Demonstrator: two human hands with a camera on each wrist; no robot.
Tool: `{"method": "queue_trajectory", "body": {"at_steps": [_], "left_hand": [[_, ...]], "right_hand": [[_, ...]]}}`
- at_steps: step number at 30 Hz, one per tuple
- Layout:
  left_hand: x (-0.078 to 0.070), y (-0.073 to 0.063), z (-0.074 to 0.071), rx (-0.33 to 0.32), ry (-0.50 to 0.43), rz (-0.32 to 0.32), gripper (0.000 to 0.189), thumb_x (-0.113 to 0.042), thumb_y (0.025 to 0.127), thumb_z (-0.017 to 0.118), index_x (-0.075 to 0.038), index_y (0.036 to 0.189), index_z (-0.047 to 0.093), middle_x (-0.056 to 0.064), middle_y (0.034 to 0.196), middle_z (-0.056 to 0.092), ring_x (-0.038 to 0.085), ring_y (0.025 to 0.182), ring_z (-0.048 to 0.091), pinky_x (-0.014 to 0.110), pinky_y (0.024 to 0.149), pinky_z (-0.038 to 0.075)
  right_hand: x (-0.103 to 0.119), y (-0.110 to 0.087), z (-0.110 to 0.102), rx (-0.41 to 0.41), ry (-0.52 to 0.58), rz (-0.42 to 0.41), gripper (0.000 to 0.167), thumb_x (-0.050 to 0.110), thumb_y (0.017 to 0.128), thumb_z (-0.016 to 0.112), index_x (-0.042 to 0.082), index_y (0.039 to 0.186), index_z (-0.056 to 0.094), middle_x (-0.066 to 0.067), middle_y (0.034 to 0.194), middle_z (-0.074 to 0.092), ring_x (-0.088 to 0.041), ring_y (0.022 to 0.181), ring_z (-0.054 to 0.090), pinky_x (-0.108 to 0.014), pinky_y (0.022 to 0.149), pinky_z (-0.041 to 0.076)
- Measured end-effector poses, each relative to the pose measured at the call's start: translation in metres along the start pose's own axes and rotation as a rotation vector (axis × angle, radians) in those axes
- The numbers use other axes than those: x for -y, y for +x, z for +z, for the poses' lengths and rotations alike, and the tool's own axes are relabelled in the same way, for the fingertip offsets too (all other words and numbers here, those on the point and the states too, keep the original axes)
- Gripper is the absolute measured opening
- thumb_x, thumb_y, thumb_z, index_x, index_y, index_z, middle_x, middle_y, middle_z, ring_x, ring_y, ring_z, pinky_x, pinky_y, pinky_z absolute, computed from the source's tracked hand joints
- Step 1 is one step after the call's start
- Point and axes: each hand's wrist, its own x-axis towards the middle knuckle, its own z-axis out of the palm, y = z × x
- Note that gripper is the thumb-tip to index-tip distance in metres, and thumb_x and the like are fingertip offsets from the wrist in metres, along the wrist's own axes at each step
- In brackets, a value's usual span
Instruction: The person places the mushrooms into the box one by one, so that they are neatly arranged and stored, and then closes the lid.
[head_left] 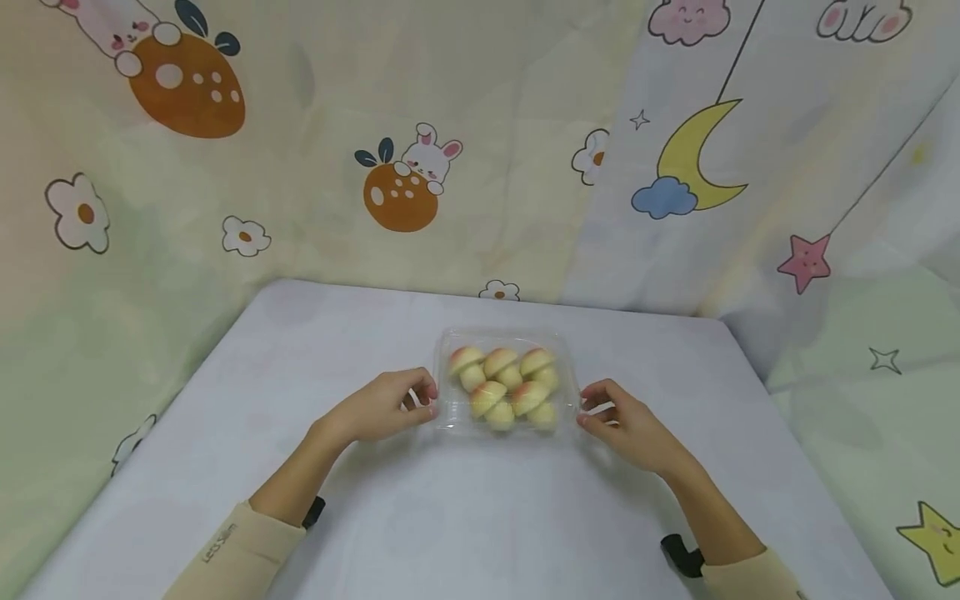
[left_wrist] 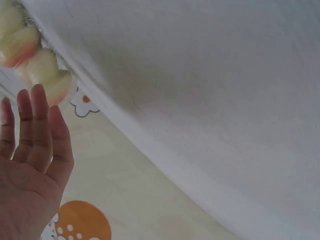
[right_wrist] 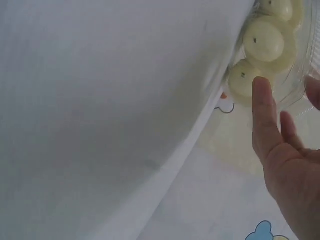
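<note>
A clear plastic box (head_left: 455, 419) lies on the white table, holding several pale yellow mushroom-shaped pieces (head_left: 500, 363) with reddish caps. At its left side is my left hand (head_left: 378, 406), fingertips at the wall and fingers gently bent. My right hand (head_left: 630, 427) is at the opposite side, thumb and fingers apart, tips at the edge. In the left wrist view the left hand (left_wrist: 32, 160) shows long, fairly straight fingers beside the pieces (left_wrist: 42, 65). The right wrist view shows the right hand (right_wrist: 282, 155) with its fingers extended by the box. Exact fingertip contact is unclear.
A white cloth covers the table (head_left: 465, 517). Behind and beside it hangs a patterned curtain with a rabbit on an orange fruit (head_left: 401, 196), a yellow moon (head_left: 693, 154) and a pink star (head_left: 806, 262). Dark wrist mounts (head_left: 682, 556) sit by the sleeves.
</note>
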Motion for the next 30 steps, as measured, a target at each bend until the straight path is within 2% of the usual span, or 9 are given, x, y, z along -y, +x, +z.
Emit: {"method": "queue_trajectory", "body": {"at_steps": [3, 6, 8, 11, 14, 18, 21, 25, 30], "left_hand": [[-0.004, 0.0, 0.003, -0.004, 0.017, -0.1, 0.031, -0.036, 0.098, 0.069, -0.01, 0.112, 0.059, -0.004, 0.096, 0.067, 0.01, 0.083, 0.065, 0.032, 0.077, 0.053], [-0.007, -0.002, 0.007, 0.012, -0.002, -0.215, 0.034, -0.043, 0.099, 0.064, -0.01, 0.105, 0.061, -0.003, 0.089, 0.067, 0.011, 0.078, 0.062, 0.033, 0.073, 0.05], [-0.007, -0.005, 0.01, 0.048, -0.052, -0.257, 0.035, -0.044, 0.103, 0.058, -0.01, 0.097, 0.064, -0.002, 0.085, 0.068, 0.013, 0.077, 0.062, 0.033, 0.072, 0.051], [-0.007, -0.006, 0.014, 0.114, -0.169, -0.271, 0.044, -0.04, 0.107, 0.051, -0.006, 0.084, 0.067, 0.003, 0.078, 0.071, 0.017, 0.074, 0.066, 0.034, 0.07, 0.054], [-0.004, -0.006, 0.013, 0.135, -0.239, -0.257, 0.047, -0.035, 0.109, 0.049, -0.004, 0.078, 0.068, 0.006, 0.076, 0.072, 0.021, 0.074, 0.069, 0.034, 0.07, 0.056], [-0.002, -0.003, 0.01, 0.126, -0.293, -0.258, 0.042, -0.031, 0.108, 0.052, -0.003, 0.082, 0.069, 0.008, 0.08, 0.073, 0.023, 0.077, 0.067, 0.036, 0.072, 0.054], [-0.001, -0.001, 0.01, 0.14, -0.331, -0.281, 0.038, -0.03, 0.106, 0.055, -0.002, 0.085, 0.068, 0.008, 0.085, 0.074, 0.023, 0.081, 0.067, 0.037, 0.075, 0.055], [-0.001, 0.004, 0.01, 0.135, -0.327, -0.299, 0.036, -0.029, 0.104, 0.057, -0.001, 0.084, 0.067, 0.008, 0.089, 0.074, 0.022, 0.084, 0.065, 0.037, 0.077, 0.056], [-0.002, 0.01, 0.011, 0.135, -0.393, -0.362, 0.033, -0.028, 0.103, 0.059, 0.001, 0.094, 0.071, 0.008, 0.092, 0.074, 0.021, 0.086, 0.066, 0.035, 0.077, 0.055]], "right_hand": [[0.002, -0.002, 0.004, 0.008, 0.06, 0.071, 0.044, 0.026, 0.104, 0.063, 0.001, 0.135, 0.044, -0.016, 0.119, 0.063, -0.026, 0.102, 0.072, -0.031, 0.085, 0.059], [0.007, -0.003, 0.006, 0.046, 0.143, 0.141, 0.043, 0.029, 0.105, 0.061, -0.005, 0.129, 0.051, -0.02, 0.108, 0.069, -0.028, 0.091, 0.074, -0.035, 0.079, 0.062], [0.011, -0.004, 0.006, 0.08, 0.194, 0.174, 0.044, 0.032, 0.106, 0.059, -0.009, 0.122, 0.056, -0.021, 0.101, 0.071, -0.029, 0.086, 0.075, -0.038, 0.075, 0.062], [0.014, -0.005, 0.009, 0.115, 0.246, 0.193, 0.045, 0.032, 0.107, 0.057, -0.012, 0.115, 0.06, -0.02, 0.092, 0.071, -0.029, 0.079, 0.074, -0.039, 0.071, 0.063], [0.014, -0.005, 0.014, 0.099, 0.286, 0.197, 0.044, 0.031, 0.107, 0.057, -0.013, 0.113, 0.059, -0.019, 0.092, 0.07, -0.028, 0.078, 0.075, -0.038, 0.07, 0.063], [0.013, -0.003, 0.019, 0.079, 0.337, 0.23, 0.046, 0.032, 0.107, 0.057, -0.013, 0.114, 0.059, -0.017, 0.095, 0.07, -0.026, 0.081, 0.075, -0.035, 0.071, 0.062], [0.01, -0.001, 0.02, 0.068, 0.362, 0.267, 0.046, 0.033, 0.107, 0.057, -0.013, 0.112, 0.059, -0.015, 0.094, 0.07, -0.023, 0.08, 0.074, -0.032, 0.071, 0.062], [0.005, 0.001, 0.019, 0.039, 0.404, 0.299, 0.044, 0.03, 0.107, 0.058, -0.014, 0.107, 0.061, -0.012, 0.088, 0.072, -0.018, 0.076, 0.072, -0.028, 0.069, 0.061], [0.001, 0.004, 0.019, 0.008, 0.457, 0.304, 0.046, 0.027, 0.105, 0.061, -0.017, 0.116, 0.061, -0.01, 0.088, 0.073, -0.015, 0.074, 0.072, -0.025, 0.069, 0.06]]}}
